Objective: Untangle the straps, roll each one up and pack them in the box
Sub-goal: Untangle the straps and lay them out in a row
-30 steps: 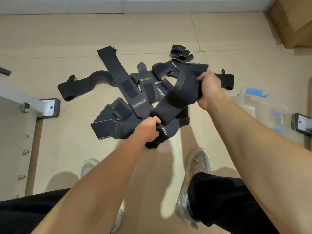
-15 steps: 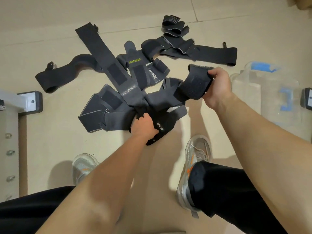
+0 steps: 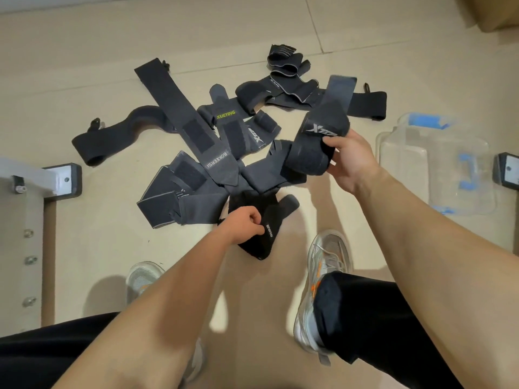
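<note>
A tangle of several dark grey and black straps [image 3: 213,153] lies on the beige floor in front of me. My right hand [image 3: 351,161] grips a wide dark strap [image 3: 320,141] marked with an X logo, lifted off the pile, its free end pointing up and away. My left hand [image 3: 244,223] grips a black strap [image 3: 266,234] at the near edge of the pile, close to the floor. A clear plastic box [image 3: 438,169] with blue clips stands on the floor to the right of my right hand.
A white metal frame leg with a black foot [image 3: 61,181] stands at the left. Another black foot [image 3: 507,172] sits at the far right beyond the box. A cardboard box corner [image 3: 500,15] shows at top right. My two shoes [image 3: 328,268] are below the pile.
My right hand has turned the wide strap over, so its logo side faces up and its end sticks out away from me. My left hand stays on the black strap.
</note>
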`<state>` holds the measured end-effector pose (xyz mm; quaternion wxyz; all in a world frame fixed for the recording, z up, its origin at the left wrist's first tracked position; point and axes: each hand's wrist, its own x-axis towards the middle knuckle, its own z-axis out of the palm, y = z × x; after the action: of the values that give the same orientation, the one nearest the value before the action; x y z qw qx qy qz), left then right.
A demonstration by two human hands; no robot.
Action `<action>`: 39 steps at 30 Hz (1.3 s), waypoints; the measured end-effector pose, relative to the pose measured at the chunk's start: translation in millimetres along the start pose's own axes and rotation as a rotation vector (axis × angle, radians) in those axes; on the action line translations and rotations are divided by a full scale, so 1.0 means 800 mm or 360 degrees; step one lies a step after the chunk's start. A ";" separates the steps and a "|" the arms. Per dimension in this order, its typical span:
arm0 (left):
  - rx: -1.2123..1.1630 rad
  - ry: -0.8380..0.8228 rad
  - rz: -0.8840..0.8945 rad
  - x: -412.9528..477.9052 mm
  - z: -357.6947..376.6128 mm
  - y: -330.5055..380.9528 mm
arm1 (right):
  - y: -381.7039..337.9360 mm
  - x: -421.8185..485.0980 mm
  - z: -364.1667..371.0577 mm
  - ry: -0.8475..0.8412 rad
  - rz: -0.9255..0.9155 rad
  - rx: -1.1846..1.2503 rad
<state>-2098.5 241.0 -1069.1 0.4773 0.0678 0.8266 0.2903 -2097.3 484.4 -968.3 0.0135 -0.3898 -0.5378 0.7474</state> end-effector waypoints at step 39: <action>0.0013 0.0371 -0.0630 -0.088 -0.074 -0.106 | 0.078 -0.061 0.077 -0.0126 -0.0003 -0.0885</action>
<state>-2096.2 119.0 -1040.2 0.4261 -0.1278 0.8744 0.1935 -2075.2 387.4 -984.2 -0.1142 -0.3484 -0.7227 0.5859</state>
